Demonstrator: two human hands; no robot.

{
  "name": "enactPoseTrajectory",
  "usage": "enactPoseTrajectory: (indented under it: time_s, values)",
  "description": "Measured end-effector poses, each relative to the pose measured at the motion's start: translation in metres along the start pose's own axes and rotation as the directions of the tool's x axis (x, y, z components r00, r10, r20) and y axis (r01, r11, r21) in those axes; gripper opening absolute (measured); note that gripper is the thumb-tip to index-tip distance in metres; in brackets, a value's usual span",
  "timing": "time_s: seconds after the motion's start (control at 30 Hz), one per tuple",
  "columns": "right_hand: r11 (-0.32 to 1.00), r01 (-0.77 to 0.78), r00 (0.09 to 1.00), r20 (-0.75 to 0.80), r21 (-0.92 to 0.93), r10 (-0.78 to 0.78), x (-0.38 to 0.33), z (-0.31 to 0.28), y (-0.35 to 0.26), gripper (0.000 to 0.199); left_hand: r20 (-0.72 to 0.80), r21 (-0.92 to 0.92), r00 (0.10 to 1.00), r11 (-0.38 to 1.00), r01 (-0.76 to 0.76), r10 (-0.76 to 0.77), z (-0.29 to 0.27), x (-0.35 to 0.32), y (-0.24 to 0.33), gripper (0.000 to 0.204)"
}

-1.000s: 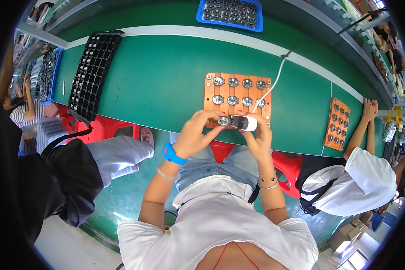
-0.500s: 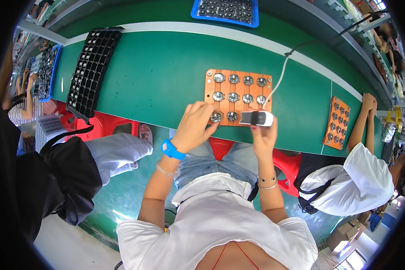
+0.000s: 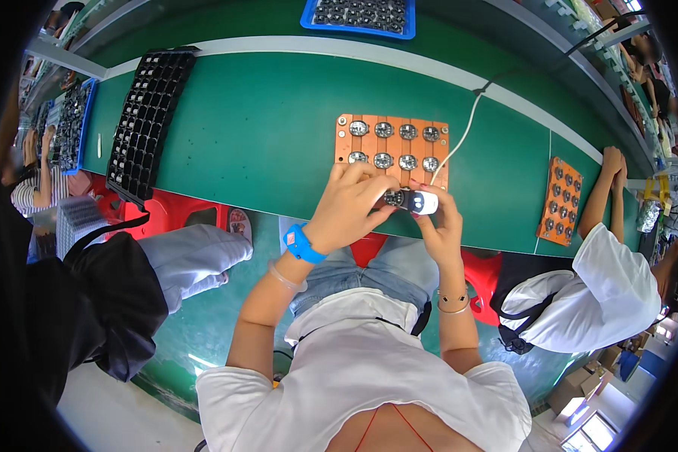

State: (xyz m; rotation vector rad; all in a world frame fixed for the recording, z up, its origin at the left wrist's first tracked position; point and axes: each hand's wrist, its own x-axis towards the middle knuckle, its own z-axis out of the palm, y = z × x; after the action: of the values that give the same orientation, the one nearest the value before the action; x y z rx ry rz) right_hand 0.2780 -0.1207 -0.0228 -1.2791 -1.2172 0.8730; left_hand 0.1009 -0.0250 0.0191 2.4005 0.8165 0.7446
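The left hand [image 3: 352, 205] pinches a round metallic part [image 3: 392, 197] above the orange tray's [image 3: 395, 145] near edge; holding it steady and square to the tool should serve well. The white corded tool [image 3: 426, 203], gripped in the right hand [image 3: 443, 226], lies left-right lengthwise, dark end pointing left toward the part.
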Motion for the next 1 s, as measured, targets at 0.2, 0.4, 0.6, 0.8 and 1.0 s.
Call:
enactPoseTrajectory:
  time_s: [0.2, 0.4, 0.6, 0.8, 1.0]
  values:
    - [0.999, 0.004, 0.999, -0.046, 0.040, -0.002, -0.001, -0.001, 0.001, 0.037, -0.005, -0.008, 1.000, 1.000, -0.010, 0.010, -0.003, 0.003, 0.004, 0.029]
    - [0.976, 0.012, 0.971, -0.235, 0.218, 0.041, -0.002, -0.014, 0.006, 0.034, 0.106, 0.198, 0.994, 0.980, -0.029, 0.008, 0.007, 0.007, -0.002, 0.034]
    - [0.997, 0.010, 0.977, -0.213, 0.076, 0.006, -0.004, -0.030, 0.010, 0.036, 0.077, 0.182, 0.994, 0.979, -0.088, 0.075, 0.030, 0.016, 0.002, 0.033]
    - [0.997, -0.002, 0.995, -0.101, -0.077, -0.006, -0.003, -0.024, 0.006, 0.036, 0.015, -0.016, 1.000, 1.000, -0.012, 0.012, 0.024, 0.020, 0.011, 0.034]
    - [0.998, 0.023, 0.993, -0.115, -0.059, -0.029, -0.004, -0.025, 0.009, 0.035, 0.029, 0.020, 0.999, 0.999, -0.030, 0.029, 0.023, 0.021, 0.012, 0.036]
